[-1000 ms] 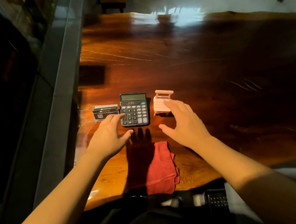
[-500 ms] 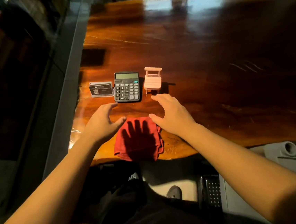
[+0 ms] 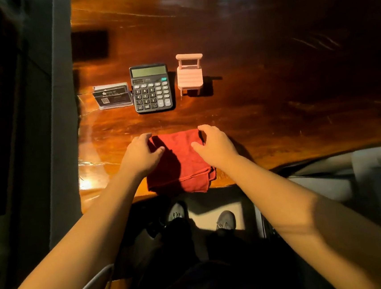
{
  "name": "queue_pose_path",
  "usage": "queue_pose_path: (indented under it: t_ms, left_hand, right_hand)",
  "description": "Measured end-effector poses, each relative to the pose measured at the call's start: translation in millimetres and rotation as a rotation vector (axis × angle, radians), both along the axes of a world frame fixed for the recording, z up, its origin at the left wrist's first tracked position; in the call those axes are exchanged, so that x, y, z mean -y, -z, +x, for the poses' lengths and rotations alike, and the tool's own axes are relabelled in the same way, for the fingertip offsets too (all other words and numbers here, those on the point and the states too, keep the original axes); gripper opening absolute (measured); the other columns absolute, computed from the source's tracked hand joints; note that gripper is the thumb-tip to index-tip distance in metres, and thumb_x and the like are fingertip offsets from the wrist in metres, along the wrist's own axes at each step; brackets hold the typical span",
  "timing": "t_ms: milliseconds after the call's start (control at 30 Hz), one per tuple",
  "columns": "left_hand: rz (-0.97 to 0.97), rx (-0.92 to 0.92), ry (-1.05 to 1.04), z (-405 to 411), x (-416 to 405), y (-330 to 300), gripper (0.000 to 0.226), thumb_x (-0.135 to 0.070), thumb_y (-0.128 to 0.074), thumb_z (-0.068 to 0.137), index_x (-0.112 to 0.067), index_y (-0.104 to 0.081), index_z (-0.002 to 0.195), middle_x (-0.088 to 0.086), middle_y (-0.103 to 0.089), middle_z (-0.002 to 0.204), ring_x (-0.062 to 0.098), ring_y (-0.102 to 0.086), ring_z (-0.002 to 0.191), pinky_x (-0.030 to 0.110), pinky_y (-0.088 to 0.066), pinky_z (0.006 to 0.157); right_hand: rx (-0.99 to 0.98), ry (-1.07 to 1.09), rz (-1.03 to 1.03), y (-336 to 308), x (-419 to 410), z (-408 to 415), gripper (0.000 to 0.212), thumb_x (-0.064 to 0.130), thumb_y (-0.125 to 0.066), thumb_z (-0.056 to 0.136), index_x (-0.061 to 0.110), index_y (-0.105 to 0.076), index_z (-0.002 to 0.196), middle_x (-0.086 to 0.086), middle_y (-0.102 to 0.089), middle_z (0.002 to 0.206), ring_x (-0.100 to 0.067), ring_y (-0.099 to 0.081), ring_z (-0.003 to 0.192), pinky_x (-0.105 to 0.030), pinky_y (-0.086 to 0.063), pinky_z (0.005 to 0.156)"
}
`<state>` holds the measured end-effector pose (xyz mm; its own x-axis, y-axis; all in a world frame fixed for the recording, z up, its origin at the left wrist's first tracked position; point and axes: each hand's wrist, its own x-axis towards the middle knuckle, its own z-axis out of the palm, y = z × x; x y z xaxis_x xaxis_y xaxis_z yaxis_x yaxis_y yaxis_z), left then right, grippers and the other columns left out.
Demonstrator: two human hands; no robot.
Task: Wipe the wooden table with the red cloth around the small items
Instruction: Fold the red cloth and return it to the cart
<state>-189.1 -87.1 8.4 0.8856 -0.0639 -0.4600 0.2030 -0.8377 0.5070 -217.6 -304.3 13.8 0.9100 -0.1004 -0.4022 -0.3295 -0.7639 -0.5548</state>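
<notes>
Gripping red cloth (image 3: 182, 161) at surface (image 3: 264, 118) edge.
Left hand (image 3: 140, 157) and right hand (image 3: 215, 147) are pinching its far corners, probably readying it for wiping near calculator (image 3: 151, 88).

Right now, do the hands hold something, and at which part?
Both hands, left hand and right hand, grip the folded red cloth at its two far corners; it lies on the wooden table.

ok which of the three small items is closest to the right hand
The pink toy chair, rightmost in the row, straight beyond the right hand; the calculator and card box sit further left.
</notes>
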Motion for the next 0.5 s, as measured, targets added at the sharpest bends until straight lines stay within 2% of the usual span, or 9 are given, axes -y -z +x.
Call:
queue_pose_path:
  t_ms: [133,267,300,400,433,500]
  left_hand:
    - [-0.047,-0.015,-0.185,7.7,2.9,7.4,0.070,-0.033,-0.074,0.087,-0.008,-0.044,0.146,0.019,-0.056,0.139,0.035,-0.054,0.127,0.042,-0.044,0.105]
    - [-0.056,-0.085,-0.292,11.9,6.5,9.9,0.070,-0.035,-0.075,0.086,-0.005,-0.046,0.142,0.017,-0.061,0.134,0.036,-0.058,0.123,0.043,-0.049,0.099]
    - [-0.069,-0.099,-0.324,13.0,7.6,8.5,0.063,-0.035,-0.075,0.086,-0.003,-0.053,0.136,0.018,-0.064,0.127,0.036,-0.061,0.118,0.044,-0.052,0.095]
    - [-0.127,-0.148,-0.353,14.7,9.7,3.4,0.035,-0.032,-0.074,0.086,0.002,-0.071,0.094,0.020,-0.072,0.090,0.036,-0.072,0.088,0.045,-0.057,0.074]
    - [-0.138,-0.174,-0.343,14.0,9.9,1.3,0.033,-0.032,-0.073,0.087,0.001,-0.072,0.089,0.019,-0.072,0.085,0.036,-0.072,0.084,0.045,-0.057,0.071]
    - [-0.166,-0.199,-0.324,12.2,8.8,-2.6,0.029,-0.030,-0.074,0.088,-0.002,-0.069,0.094,0.017,-0.071,0.089,0.034,-0.071,0.082,0.042,-0.056,0.068]
  right_hand:
    - [-0.075,0.163,0.038,15.0,-13.5,4.7,0.056,0.035,-0.069,0.091,0.018,-0.052,0.142,-0.009,-0.060,0.139,-0.029,-0.056,0.127,-0.040,-0.048,0.101]
    - [-0.093,0.260,0.001,22.6,-20.6,9.2,0.055,0.032,-0.071,0.090,0.018,-0.052,0.140,-0.008,-0.063,0.134,-0.029,-0.059,0.120,-0.036,-0.049,0.089]
    - [-0.096,0.278,0.002,23.2,-21.5,10.3,0.055,0.031,-0.071,0.089,0.018,-0.052,0.140,-0.008,-0.064,0.132,-0.029,-0.060,0.118,-0.034,-0.048,0.084]
    - [-0.118,0.301,0.008,22.6,-22.7,12.1,0.055,0.032,-0.073,0.088,0.015,-0.056,0.137,-0.009,-0.065,0.129,-0.030,-0.061,0.116,-0.030,-0.043,0.079]
    - [-0.126,0.290,0.006,20.9,-23.0,12.4,0.052,0.032,-0.073,0.087,0.014,-0.059,0.134,-0.009,-0.066,0.128,-0.031,-0.061,0.116,-0.031,-0.044,0.080]
    - [-0.135,0.253,0.010,16.2,-23.1,12.4,0.038,0.030,-0.070,0.087,0.014,-0.068,0.121,-0.009,-0.070,0.118,-0.031,-0.064,0.109,-0.030,-0.045,0.076]
